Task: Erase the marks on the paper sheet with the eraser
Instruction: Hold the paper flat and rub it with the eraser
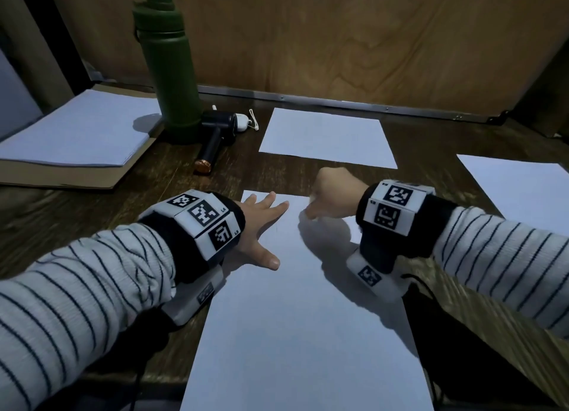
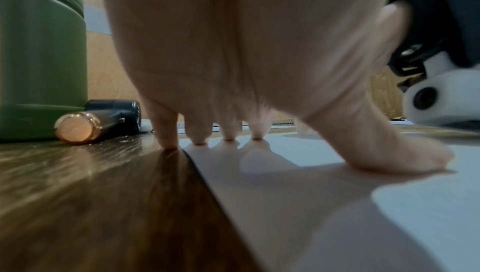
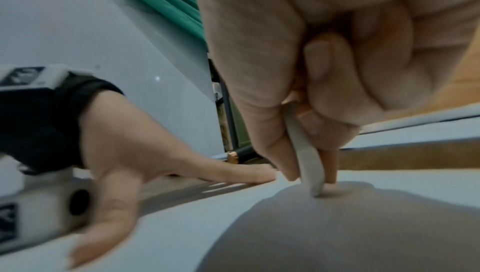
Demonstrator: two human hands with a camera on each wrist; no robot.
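Keep the paper sheet, filling the lower centre of the head view, pinned while you rub short, light strokes so its far edge doesn't crumple. Your left hand lies flat with fingers spread on its upper-left corner. Your right hand, just right of it, pinches the white eraser upright, tip on the paper. Any marks are too faint to see.

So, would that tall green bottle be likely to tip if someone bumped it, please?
Probably: the bottle stands upright, tall on a narrow base, so a high knock could topple it. It looks like metal, so likely heavy and stiff.
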